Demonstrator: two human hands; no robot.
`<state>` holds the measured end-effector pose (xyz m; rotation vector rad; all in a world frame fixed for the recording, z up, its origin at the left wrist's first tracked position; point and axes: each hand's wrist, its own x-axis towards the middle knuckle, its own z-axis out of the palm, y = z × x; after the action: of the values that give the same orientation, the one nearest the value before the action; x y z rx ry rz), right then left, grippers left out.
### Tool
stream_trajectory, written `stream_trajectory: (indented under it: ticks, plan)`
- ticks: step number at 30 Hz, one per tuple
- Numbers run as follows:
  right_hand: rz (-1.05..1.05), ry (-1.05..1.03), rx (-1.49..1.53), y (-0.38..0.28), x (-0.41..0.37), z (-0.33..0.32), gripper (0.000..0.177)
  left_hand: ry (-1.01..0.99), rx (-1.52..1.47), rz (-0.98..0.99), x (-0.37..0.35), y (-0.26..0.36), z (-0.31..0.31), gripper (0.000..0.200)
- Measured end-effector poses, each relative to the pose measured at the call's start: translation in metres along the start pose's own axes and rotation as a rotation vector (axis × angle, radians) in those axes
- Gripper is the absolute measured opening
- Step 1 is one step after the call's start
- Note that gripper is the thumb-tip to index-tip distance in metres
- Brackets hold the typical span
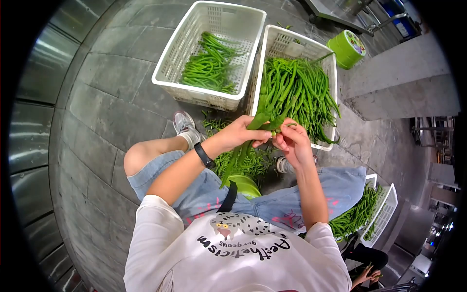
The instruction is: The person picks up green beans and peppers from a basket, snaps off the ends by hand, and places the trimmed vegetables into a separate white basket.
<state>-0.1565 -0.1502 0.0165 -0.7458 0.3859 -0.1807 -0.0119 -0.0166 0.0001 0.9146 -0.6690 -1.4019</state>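
My left hand (242, 132) is closed around a small bunch of long green chili peppers (238, 158), whose lower ends hang down between my knees. Close beside it, my right hand (296, 141) pinches at the stem end of a pepper, fingertips almost meeting the left ones. Just beyond my hands stands a white plastic crate (333, 80) heaped with long green chili peppers (296, 92). To its left, another white crate (168, 59) has a smaller pile of green peppers (210, 65) on its perforated bottom.
Green scraps (253, 163) litter the floor between my feet, around a green stool (245, 185) under me. A green stool or bucket (346, 48) stands at the far right. Another white crate (386, 211) of peppers is at my right, near another person's hands (367, 276).
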Motion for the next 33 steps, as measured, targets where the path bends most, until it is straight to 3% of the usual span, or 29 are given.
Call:
stream_trajectory:
  ticks: [4,7,11,16,19,20,24,27,28,33]
  plan:
    - [-0.005,-0.013,0.097,0.004,0.001,-0.003,0.006,0.084,-0.242,-0.057,0.002,0.001,0.001,0.019]
    - [-0.015,0.057,-0.186,0.001,-0.007,-0.007,0.007,0.13,-0.459,-0.07,0.007,0.003,-0.013,0.019]
    - [0.153,0.019,-0.547,0.007,-0.019,-0.016,0.008,0.069,-0.847,0.063,0.008,0.011,-0.046,0.018]
    - [0.188,-0.018,-0.709,0.021,-0.031,-0.037,0.013,0.024,-0.931,0.295,-0.001,0.029,-0.066,0.018]
    - [0.072,-0.056,-1.022,0.022,-0.036,-0.029,0.019,-0.045,-0.881,0.365,-0.005,0.036,-0.068,0.018]
    - [-0.019,-0.08,-1.146,0.02,-0.036,-0.025,0.03,-0.046,-0.844,0.372,-0.006,0.037,-0.067,0.018]
    - [-0.466,0.051,-1.384,0.011,-0.035,0.016,0.047,0.004,-0.765,0.309,-0.006,0.036,-0.06,0.018]
    - [-0.729,-0.029,-1.656,0.004,-0.029,0.031,0.047,0.001,-0.726,0.272,-0.005,0.033,-0.055,0.019]
    - [-0.817,-0.039,-1.742,0.006,-0.026,0.031,0.039,0.013,-0.732,0.262,-0.005,0.033,-0.054,0.019]
    - [-0.941,-0.038,-1.758,0.02,-0.015,0.021,0.019,0.04,-0.745,0.267,-0.005,0.035,-0.055,0.019]
